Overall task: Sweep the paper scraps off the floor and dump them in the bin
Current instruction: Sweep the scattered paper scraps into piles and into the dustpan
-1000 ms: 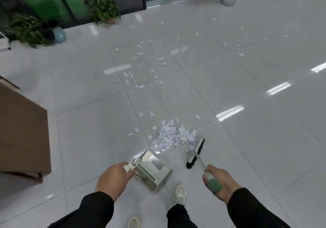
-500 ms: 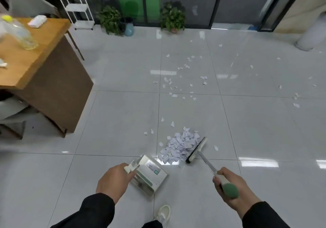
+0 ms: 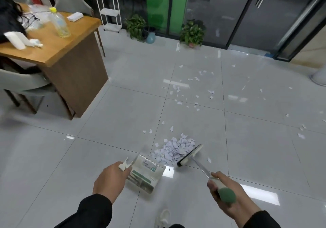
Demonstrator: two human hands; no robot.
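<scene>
between dustpan [image 3: 147, 174] and brush [image 3: 190, 155] lie paper scraps [image 3: 173, 150].

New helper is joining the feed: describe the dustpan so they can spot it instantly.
Start at the wooden desk on the left, then drop to the floor near the bottom of the view, where the heap of paper scraps lies. The dustpan sits just left of that heap, held by the left hand. It is the only boxy, shiny pan with a green stripe.

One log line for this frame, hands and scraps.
left hand holds dustpan | right hand holds brush | scrap pile between them | pan not loaded
</scene>
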